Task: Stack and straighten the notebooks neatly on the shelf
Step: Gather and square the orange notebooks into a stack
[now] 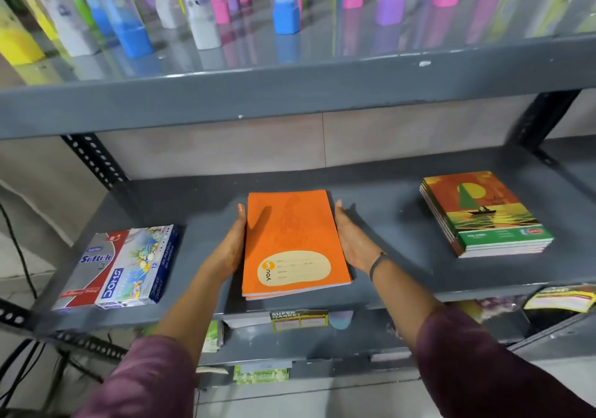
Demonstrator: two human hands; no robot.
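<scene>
The orange notebooks (292,243) look light and thin, with soft paper covers that bend easily and probably slide a little on each other. So I think the best place to hold them is at the two long edges, pressing flat from both sides, not at one corner. This is how they are held: the left hand (230,246) lies open and flat against the left edge, and the right hand (353,240) lies open and flat against the right edge, fingers straight and pointing to the far side. Neither hand closes around the pile.

The pile is small, only a few books. The top cover is bright orange with a cream name label at the near end. It lies in the middle of the grey shelf (387,198), near the front edge, almost square.
</scene>
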